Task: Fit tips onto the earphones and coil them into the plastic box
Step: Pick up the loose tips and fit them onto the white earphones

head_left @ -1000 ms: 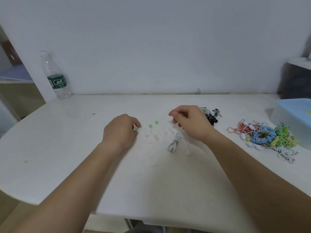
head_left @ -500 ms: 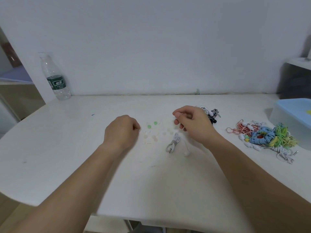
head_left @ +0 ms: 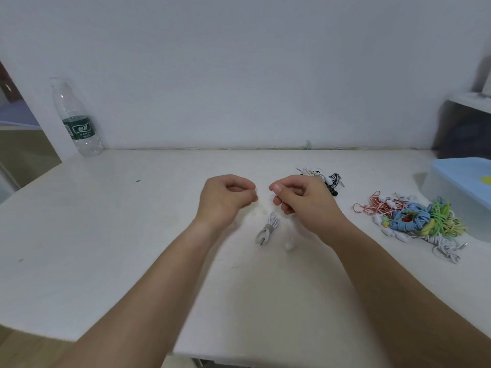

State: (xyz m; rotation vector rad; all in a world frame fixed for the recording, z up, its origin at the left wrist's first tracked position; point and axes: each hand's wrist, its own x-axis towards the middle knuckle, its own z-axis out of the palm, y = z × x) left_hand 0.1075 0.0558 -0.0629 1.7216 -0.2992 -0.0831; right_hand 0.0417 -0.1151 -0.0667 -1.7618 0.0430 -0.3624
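Mid tip-fitting, the right hand [head_left: 303,200] pinches a white earbud [head_left: 273,193] in its fingers while the left hand [head_left: 225,199] curls its fingers, seemingly round a tip [head_left: 255,193], which next needs lining up squarely.

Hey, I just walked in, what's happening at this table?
A person is fitting tips onto earphones. Their right hand pinches one bud of a white earphone, whose tied cable lies on the table below. The left hand is close beside it, fingers curled; whether a tip sits in its grip is too small to tell. More earphones lie in a coloured pile beside the plastic box.
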